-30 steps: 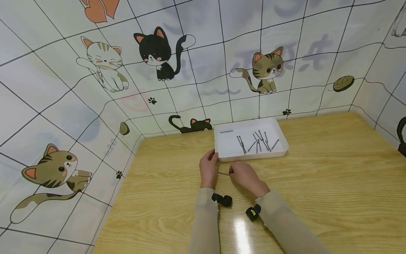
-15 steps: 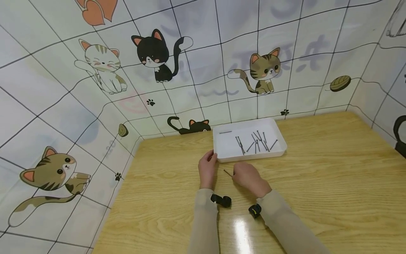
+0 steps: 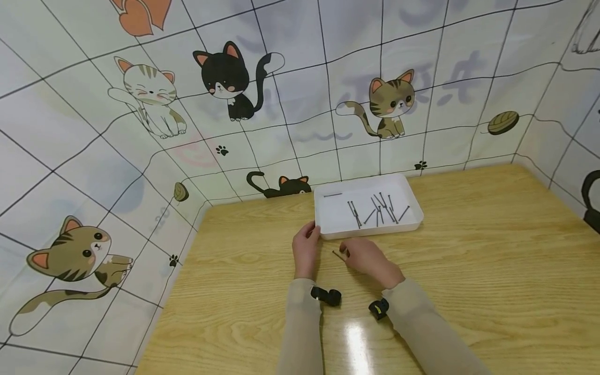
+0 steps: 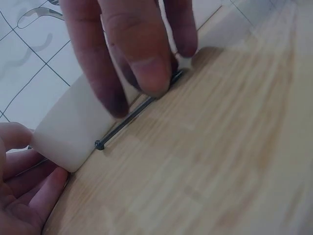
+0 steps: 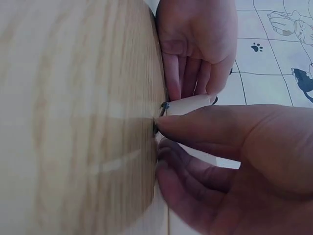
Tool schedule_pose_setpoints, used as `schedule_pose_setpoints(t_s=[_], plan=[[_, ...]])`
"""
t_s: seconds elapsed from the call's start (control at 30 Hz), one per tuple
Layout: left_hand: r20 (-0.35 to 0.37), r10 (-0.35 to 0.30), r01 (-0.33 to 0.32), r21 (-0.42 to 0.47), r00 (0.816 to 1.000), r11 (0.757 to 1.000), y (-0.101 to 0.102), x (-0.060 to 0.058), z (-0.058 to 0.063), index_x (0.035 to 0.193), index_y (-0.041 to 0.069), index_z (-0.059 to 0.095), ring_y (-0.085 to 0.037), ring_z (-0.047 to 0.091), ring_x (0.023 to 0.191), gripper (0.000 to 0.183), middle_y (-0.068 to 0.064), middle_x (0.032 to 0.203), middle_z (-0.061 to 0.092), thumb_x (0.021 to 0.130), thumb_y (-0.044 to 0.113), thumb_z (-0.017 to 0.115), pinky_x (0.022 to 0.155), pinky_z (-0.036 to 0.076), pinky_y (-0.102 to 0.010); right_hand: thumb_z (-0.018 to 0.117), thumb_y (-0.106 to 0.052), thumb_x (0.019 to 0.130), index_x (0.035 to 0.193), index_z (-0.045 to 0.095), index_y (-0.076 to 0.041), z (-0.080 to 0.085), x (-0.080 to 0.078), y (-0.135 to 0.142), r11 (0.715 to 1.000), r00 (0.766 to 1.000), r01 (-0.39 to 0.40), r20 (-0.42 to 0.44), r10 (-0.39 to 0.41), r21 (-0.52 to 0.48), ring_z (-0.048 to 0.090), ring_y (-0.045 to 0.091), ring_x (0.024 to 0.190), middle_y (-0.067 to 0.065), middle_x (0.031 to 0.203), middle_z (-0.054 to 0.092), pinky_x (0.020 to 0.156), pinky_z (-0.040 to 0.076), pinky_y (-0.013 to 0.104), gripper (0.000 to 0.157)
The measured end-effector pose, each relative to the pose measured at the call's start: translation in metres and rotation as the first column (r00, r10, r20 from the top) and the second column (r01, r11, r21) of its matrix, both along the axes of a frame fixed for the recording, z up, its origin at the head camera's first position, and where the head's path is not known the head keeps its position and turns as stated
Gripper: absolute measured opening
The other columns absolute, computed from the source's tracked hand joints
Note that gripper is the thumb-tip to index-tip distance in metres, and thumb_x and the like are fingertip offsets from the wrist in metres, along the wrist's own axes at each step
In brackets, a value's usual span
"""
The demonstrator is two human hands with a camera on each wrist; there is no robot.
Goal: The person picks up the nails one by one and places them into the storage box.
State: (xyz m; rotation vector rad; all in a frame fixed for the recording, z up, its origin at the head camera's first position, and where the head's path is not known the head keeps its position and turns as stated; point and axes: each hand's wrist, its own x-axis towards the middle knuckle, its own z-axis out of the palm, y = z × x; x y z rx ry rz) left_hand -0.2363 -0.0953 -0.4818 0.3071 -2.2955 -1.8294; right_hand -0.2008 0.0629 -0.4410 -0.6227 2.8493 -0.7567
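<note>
My left hand [image 3: 304, 253] grips the near left corner of a shallow white tray [image 3: 335, 216], thumb and fingers at its wall. Just in front of the tray, a dark, thin nail [image 4: 117, 128] with a small round head lies close over the wooden tabletop. My right hand [image 3: 369, 259] hovers at this nail. Its thumb tip touches the shaft, while the other fingers are spread loosely around and behind it. In the left wrist view the head end sticks out past the fingers; part of the far end is hidden by the thumb.
Several similar nails [image 3: 380, 210] lie scattered inside the tray, with one nail [image 3: 333, 195] apart at its back left. The wooden table [image 3: 478, 250] meets a wall [image 3: 309, 140] covered with cat drawings. A black object [image 3: 591, 200] shows at the right edge.
The nail's free end has swung from pointing left to pointing up-left. My right fingers have loosened and spread around it. The left hand stays at the tray corner.
</note>
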Motion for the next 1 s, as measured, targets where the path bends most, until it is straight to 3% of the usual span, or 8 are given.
schedule_pose_setpoints(t_s=[0.13,0.23,0.43,0.67,0.83,1.0], plan=[[-0.006,0.000,0.000,-0.004,1.000,1.000,0.000,0.000,-0.001,0.113,0.015,0.063,-0.009,0.054,0.098,0.032,0.007,0.105,0.061,0.086,0.032,0.058,0.082,0.044,-0.031,0.061,0.004,0.076,0.098,0.066,-0.004,-0.003,0.001,-0.004,1.000,0.997,-0.018,-0.078,0.018,-0.005,0.059,0.024,0.086,0.008,0.094,0.063,0.075,0.046,0.037,0.024],[-0.008,0.002,-0.002,-0.004,1.000,1.000,0.000,0.001,-0.001,0.113,0.015,0.063,-0.010,0.054,0.098,0.031,0.006,0.106,0.061,0.086,0.031,0.058,0.083,0.044,-0.032,0.060,0.005,0.076,0.097,0.066,-0.006,-0.002,0.003,-0.007,1.000,0.996,-0.004,-0.088,0.005,0.014,0.059,0.025,0.088,0.007,0.096,0.064,0.075,0.047,0.037,0.025],[-0.012,-0.001,0.001,-0.001,1.000,1.000,0.001,0.001,-0.001,0.113,0.014,0.063,-0.012,0.054,0.099,0.031,0.004,0.107,0.061,0.087,0.029,0.058,0.083,0.044,-0.033,0.060,0.003,0.078,0.092,0.065,-0.007,0.000,0.007,-0.009,0.998,0.996,0.029,-0.089,-0.024,0.058,0.058,0.024,0.080,0.005,0.088,0.062,0.068,0.048,0.037,0.018],[0.005,-0.002,0.002,-0.001,1.000,1.000,0.001,0.000,0.000,0.113,0.017,0.063,-0.009,0.054,0.099,0.031,0.006,0.106,0.061,0.086,0.031,0.058,0.083,0.044,-0.031,0.056,-0.002,0.084,0.087,0.059,-0.010,-0.003,0.008,-0.008,0.998,0.986,-0.014,-0.163,0.024,0.064,0.056,0.023,0.074,0.003,0.080,0.058,0.062,0.044,0.036,0.009],[0.011,0.002,-0.002,0.000,1.000,1.000,0.001,0.000,0.000,0.113,0.017,0.063,-0.009,0.054,0.100,0.031,0.007,0.106,0.061,0.086,0.032,0.059,0.084,0.044,-0.031,0.056,0.002,0.080,0.096,0.063,-0.010,-0.001,0.009,-0.007,0.998,0.990,-0.029,-0.133,0.037,0.061,0.058,0.024,0.082,0.005,0.090,0.062,0.068,0.046,0.038,0.021],[0.007,0.007,-0.007,0.001,1.000,1.000,0.001,-0.001,0.001,0.112,0.016,0.064,-0.010,0.054,0.100,0.031,0.006,0.107,0.061,0.086,0.031,0.059,0.084,0.044,-0.031,0.058,0.001,0.079,0.095,0.063,-0.010,0.004,0.010,-0.007,0.998,0.996,-0.005,-0.084,0.010,0.057,0.058,0.022,0.080,0.004,0.090,0.062,0.065,0.046,0.035,0.019]])
